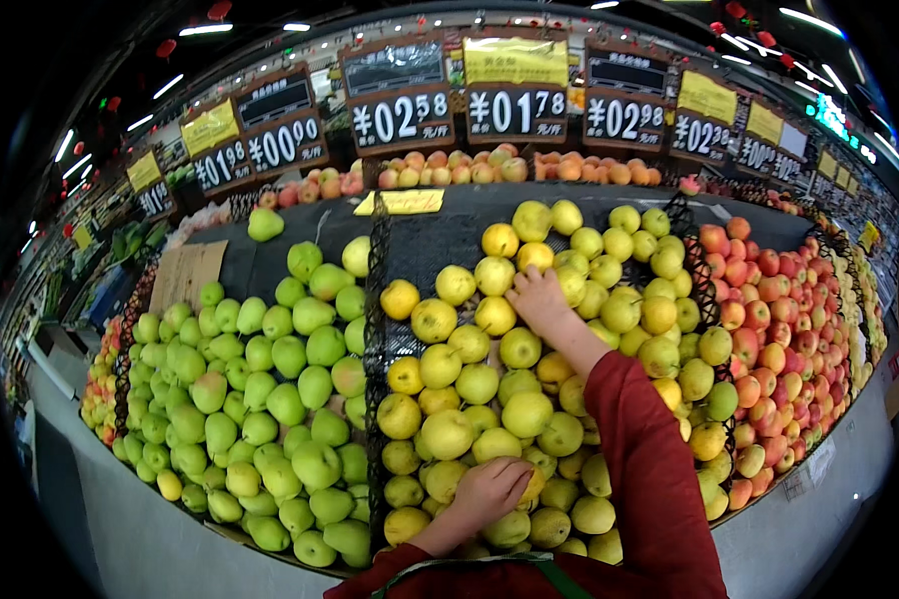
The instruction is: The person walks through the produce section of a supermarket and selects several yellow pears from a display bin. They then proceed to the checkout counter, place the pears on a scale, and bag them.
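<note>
Round yellow pears (526, 413) fill the bin before me, piled several deep. Low in the pile, near my body, my left hand (494, 487) curls over a yellow pear (533, 485), mostly hidden by its fingers. My right hand (541, 301) reaches farther up the pile. Its fingertips rest by an orange-yellow pear (535, 256), with another yellow pear (571, 286) right beside the hand. Whether the right hand grips either one is hidden from above. Dark red sleeves cover both arms.
Black mesh dividers (377, 359) separate the yellow pears from green pears (258, 389) on the left and red apples (775, 367) on the right. Peaches or apples (449, 168) line the back ledge under price boards (515, 90). A cardboard piece (187, 275) lies back left.
</note>
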The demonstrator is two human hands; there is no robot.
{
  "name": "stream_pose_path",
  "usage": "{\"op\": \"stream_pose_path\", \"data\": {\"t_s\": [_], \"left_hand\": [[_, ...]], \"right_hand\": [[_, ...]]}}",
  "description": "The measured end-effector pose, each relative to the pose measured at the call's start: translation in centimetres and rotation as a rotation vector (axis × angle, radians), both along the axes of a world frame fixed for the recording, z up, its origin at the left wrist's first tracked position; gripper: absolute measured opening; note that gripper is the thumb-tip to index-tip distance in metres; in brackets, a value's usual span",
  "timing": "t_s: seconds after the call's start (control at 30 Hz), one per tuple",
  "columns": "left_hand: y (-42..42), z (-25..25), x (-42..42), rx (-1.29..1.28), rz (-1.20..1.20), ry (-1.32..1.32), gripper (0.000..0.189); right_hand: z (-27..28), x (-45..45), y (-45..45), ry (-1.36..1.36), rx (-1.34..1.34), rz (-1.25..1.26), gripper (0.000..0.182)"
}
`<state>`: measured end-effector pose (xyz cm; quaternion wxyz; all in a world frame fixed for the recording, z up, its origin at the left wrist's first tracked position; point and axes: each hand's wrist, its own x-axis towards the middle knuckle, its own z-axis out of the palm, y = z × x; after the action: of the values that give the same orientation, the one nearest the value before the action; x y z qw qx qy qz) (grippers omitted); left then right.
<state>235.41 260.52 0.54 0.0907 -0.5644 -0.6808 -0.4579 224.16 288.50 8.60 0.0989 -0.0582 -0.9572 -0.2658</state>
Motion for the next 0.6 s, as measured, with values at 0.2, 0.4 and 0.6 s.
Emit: {"op": "stream_pose_path", "data": {"t_s": [0.2, 0.4, 0.6], "left_hand": [[-0.5, -0.8, -0.3, 0.050, -0.060, -0.187, 0.013], [-1.4, 0.4, -0.9, 0.140, -0.118, -0.581, 0.013], [-2.6, -0.5, -2.9, 0.338, -0.258, -1.101, 0.042]], "right_hand": [[-0.9, 0.0, 1.0, 0.036, 0.041, 0.085, 0.028], [1.1, 2.3, 0.7, 0.385, -0.258, 0.175, 0.046], [5.2, 7.3, -6.4, 0.275, -1.501, 0.200, 0.090]]}}
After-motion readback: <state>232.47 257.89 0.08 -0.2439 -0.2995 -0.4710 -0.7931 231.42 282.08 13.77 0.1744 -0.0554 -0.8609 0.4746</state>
